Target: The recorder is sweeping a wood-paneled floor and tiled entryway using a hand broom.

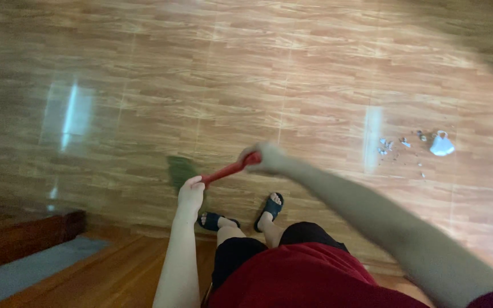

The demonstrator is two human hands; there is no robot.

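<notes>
Broom (201, 174): red handle, green bristles, low over wood-pattern floor (292, 74) | left hand (191, 191): grip closed round lower handle | right hand (266, 158): grip closed round upper end | white crumpled scrap (441, 144) with small litter bits (392, 147): well apart, right side of floor.

A broom (201, 174) with a red stick and green bristles is being held at a slant, with its bristles lying low near the wood floor, blurry.
</notes>
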